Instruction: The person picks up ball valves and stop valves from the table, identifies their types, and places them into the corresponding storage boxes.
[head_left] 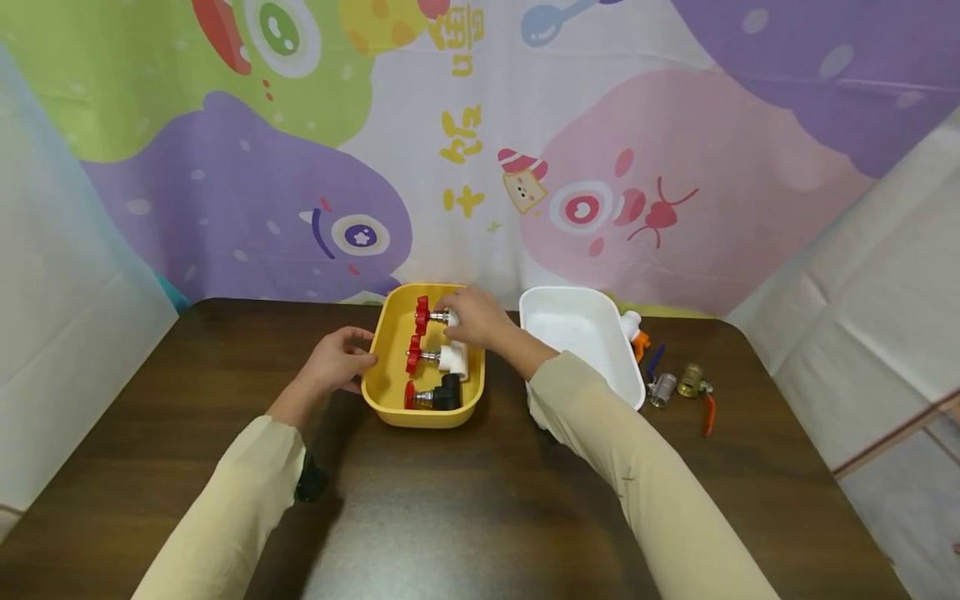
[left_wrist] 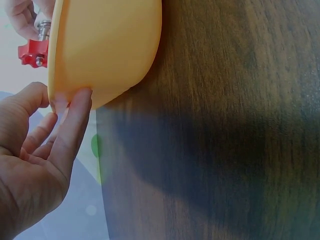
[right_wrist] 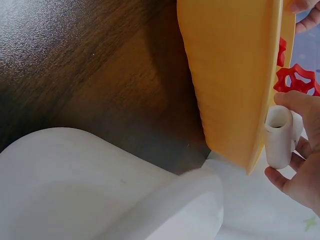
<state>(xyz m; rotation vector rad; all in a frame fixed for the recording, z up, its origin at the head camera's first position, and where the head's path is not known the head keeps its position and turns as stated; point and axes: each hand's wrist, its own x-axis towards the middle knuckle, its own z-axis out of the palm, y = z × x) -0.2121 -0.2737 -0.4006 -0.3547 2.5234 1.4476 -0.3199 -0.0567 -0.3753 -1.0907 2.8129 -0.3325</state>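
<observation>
In the head view my left hand (head_left: pixel 332 364) grips the left rim of a yellow plastic tray (head_left: pixel 423 418). The left wrist view shows the thumb inside that rim and the fingers against the outer wall. My right hand (head_left: pixel 482 318) reaches over the tray's far right corner and holds a white valve (right_wrist: pixel 280 142) by its pipe body, thumb and fingers around it. The valve's red handwheel (head_left: pixel 422 315) points left. Nearer to me in the tray lie a second white valve (head_left: pixel 452 359) with a red handwheel and a black valve (head_left: pixel 447 394) with a red handwheel.
A white tray (head_left: pixel 581 325) stands right of the yellow one, partly behind my right forearm. To its right lie a white fitting (head_left: pixel 631 323) with an orange handle, a valve (head_left: pixel 663 390) near a blue handle, and a brassy valve (head_left: pixel 690 381) with an orange-red handle. A printed cloth hangs behind the table.
</observation>
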